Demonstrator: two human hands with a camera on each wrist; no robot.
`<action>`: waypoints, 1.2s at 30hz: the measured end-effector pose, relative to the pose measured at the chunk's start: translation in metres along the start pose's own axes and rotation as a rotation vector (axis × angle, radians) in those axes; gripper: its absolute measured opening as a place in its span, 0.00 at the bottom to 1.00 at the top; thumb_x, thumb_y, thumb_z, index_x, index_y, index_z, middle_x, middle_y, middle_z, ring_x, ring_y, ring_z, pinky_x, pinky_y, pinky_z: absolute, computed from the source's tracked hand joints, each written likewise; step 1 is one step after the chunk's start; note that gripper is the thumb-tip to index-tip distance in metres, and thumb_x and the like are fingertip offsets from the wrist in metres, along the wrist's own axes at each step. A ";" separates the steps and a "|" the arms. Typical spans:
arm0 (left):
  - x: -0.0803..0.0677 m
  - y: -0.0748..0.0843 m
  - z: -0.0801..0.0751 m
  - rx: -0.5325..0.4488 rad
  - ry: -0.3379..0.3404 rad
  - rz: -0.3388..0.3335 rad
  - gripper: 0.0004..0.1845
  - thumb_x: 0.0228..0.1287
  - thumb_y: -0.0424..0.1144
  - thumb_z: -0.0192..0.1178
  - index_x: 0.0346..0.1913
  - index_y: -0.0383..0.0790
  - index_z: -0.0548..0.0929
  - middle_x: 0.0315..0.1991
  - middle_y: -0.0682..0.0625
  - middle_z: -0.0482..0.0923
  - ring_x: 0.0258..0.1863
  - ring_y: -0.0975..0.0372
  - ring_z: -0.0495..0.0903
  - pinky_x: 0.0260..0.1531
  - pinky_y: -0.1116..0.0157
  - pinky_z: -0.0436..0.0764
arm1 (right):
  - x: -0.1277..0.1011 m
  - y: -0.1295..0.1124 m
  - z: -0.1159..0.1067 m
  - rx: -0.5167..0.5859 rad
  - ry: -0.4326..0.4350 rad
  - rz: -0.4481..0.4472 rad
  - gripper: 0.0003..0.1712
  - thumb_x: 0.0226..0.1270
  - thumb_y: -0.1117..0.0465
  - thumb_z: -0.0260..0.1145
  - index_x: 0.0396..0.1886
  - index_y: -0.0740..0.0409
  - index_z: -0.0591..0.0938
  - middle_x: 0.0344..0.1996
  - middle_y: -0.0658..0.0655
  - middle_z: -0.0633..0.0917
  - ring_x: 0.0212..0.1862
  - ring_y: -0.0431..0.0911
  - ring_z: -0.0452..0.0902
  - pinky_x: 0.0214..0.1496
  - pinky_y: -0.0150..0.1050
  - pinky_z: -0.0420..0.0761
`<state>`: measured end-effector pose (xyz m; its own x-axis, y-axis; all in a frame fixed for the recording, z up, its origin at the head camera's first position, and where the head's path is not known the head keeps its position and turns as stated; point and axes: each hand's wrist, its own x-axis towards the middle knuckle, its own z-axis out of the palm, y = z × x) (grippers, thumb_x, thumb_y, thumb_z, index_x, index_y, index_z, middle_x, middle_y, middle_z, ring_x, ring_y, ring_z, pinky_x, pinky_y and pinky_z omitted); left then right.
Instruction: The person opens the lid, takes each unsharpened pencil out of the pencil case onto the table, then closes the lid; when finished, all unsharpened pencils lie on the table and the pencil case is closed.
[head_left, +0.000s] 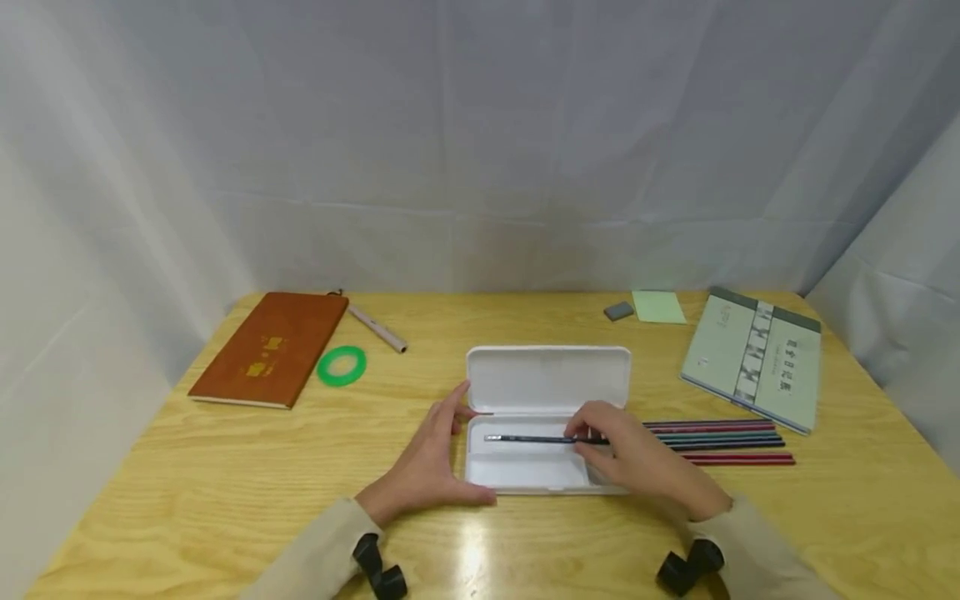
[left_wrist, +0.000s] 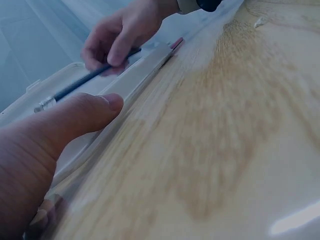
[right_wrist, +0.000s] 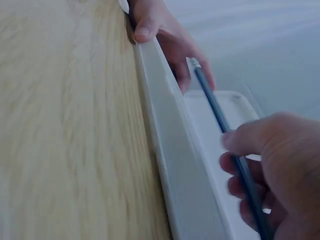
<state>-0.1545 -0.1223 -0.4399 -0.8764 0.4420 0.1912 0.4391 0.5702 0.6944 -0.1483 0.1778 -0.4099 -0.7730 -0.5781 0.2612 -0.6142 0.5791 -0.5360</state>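
A white pencil case (head_left: 491, 473) lies on the table with its lid (head_left: 547, 379) raised. My left hand (head_left: 431, 462) holds its left end, thumb at the front edge and fingers towards the hinge side. Over the open case, my right hand (head_left: 626, 450) pinches a dark pencil (head_left: 532, 439) between thumb and fingers. The pencil's silvery end points left, also seen in the left wrist view. In the right wrist view the pencil (right_wrist: 212, 100) slants above the tray, and the right fingers curl beneath it. My right hand hides part of the case's right end.
Several coloured pencils (head_left: 720, 433) lie right of the case. Behind them are a pale green notebook (head_left: 750, 358), sticky notes (head_left: 658, 307) and a grey eraser (head_left: 618, 311). On the left are a brown notebook (head_left: 270, 350), green tape (head_left: 341, 366) and a pen (head_left: 377, 328).
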 end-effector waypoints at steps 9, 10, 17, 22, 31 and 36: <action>0.004 -0.001 -0.001 0.015 0.017 0.015 0.75 0.24 0.58 0.82 0.77 0.47 0.45 0.58 0.52 0.70 0.49 0.62 0.68 0.51 0.60 0.75 | -0.060 0.031 -0.043 -0.115 0.230 -0.010 0.15 0.53 0.73 0.71 0.33 0.49 0.80 0.30 0.40 0.80 0.32 0.30 0.73 0.32 0.28 0.76; 0.004 -0.001 -0.001 0.017 0.019 0.023 0.75 0.24 0.58 0.82 0.77 0.47 0.45 0.58 0.52 0.70 0.49 0.62 0.68 0.51 0.61 0.75 | -0.069 0.035 -0.048 -0.126 0.244 -0.009 0.16 0.52 0.73 0.72 0.32 0.48 0.80 0.28 0.39 0.80 0.31 0.29 0.72 0.31 0.26 0.74; 0.007 -0.002 -0.002 0.014 0.031 0.042 0.75 0.23 0.57 0.82 0.77 0.47 0.45 0.57 0.52 0.70 0.48 0.62 0.68 0.50 0.61 0.75 | -0.124 0.057 -0.069 -0.184 0.305 0.048 0.22 0.43 0.75 0.75 0.29 0.44 0.81 0.27 0.37 0.77 0.29 0.28 0.70 0.30 0.20 0.69; 0.002 -0.002 -0.001 0.002 0.004 0.012 0.75 0.24 0.60 0.81 0.77 0.46 0.44 0.58 0.52 0.69 0.49 0.62 0.68 0.51 0.61 0.74 | -0.139 0.066 -0.065 -0.258 0.289 0.034 0.23 0.39 0.73 0.77 0.28 0.39 0.82 0.27 0.33 0.77 0.31 0.29 0.67 0.32 0.22 0.67; 0.002 -0.003 0.000 0.002 0.011 0.015 0.75 0.24 0.60 0.81 0.77 0.47 0.44 0.57 0.52 0.69 0.49 0.62 0.68 0.50 0.61 0.74 | -0.124 0.066 -0.054 -0.272 0.287 0.092 0.24 0.39 0.72 0.78 0.27 0.38 0.81 0.27 0.34 0.76 0.31 0.29 0.68 0.31 0.22 0.68; 0.002 -0.002 0.000 0.016 0.006 0.019 0.75 0.25 0.62 0.80 0.77 0.46 0.44 0.58 0.51 0.69 0.49 0.62 0.68 0.50 0.62 0.75 | -0.115 0.065 -0.053 -0.269 0.273 0.074 0.24 0.39 0.73 0.77 0.26 0.40 0.78 0.26 0.34 0.75 0.32 0.29 0.67 0.31 0.23 0.69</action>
<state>-0.1571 -0.1224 -0.4413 -0.8688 0.4490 0.2089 0.4591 0.5724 0.6794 -0.1076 0.3120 -0.4323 -0.8081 -0.3759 0.4535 -0.5471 0.7642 -0.3416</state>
